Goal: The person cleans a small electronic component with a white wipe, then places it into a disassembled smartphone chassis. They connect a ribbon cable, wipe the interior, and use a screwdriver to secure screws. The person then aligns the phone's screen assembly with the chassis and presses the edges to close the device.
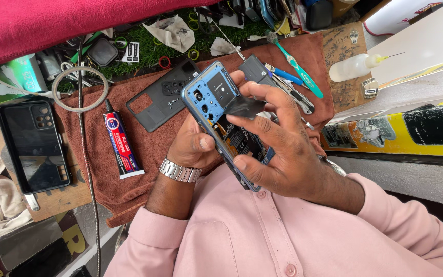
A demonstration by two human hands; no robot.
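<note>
Pink shirt fills the bottom of the frame, nearest the lens. Just above it, both hands work on an opened phone at frame centre, tilted, camera end toward upper left. Left hand, with a metal watch on the wrist, cradles the phone from below, thumb on its edge. Right hand wraps the phone's lower end, and its thumb and forefinger pinch a black film over the mid section.

Progress, as a judgement: back cover is already off, lying on the brown cloth just left of the phone, so opening is done. Blue frame and internals are exposed. Film is partly lifted or being laid; cannot tell which. Reclosing is not done.

Glue tube lies capped on the cloth, left of centre. Another phone in a black case sits at far left. Toothbrush and utility knife lie upper right of the hands, squeeze bottle further right.
</note>
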